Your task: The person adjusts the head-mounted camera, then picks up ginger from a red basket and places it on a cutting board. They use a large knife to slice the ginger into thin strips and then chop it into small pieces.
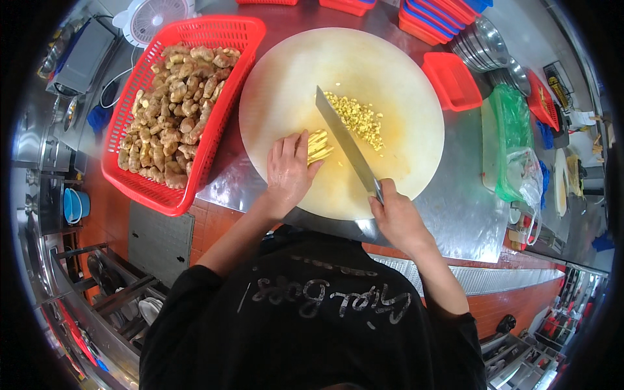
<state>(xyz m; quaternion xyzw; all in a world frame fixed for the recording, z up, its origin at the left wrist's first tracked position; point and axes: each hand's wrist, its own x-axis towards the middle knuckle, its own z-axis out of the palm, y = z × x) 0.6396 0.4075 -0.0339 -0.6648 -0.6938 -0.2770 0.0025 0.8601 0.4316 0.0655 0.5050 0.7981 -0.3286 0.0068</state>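
A large round cutting board point(292, 63) lies before me. My right hand point(397, 214) grips the handle of a cleaver-like kitchen knife point(347, 141), whose long blade slants up and left across the board. My left hand point(288, 168) holds a bundle of ginger strips point(319, 145) against the board, left of the blade and apart from it. Finely chopped ginger point(358, 119) lies in a heap right of the blade. A red plastic basket point(192, 195) at the left is filled with unpeeled ginger roots point(168, 117).
The steel table point(453, 180) carries a red plastic tray point(451, 80), stacked red and blue baskets point(429, 22) and steel bowls point(482, 44). A green plastic bag point(512, 141) covers something at the right. A white fan point(157, 20) stands behind the ginger basket.
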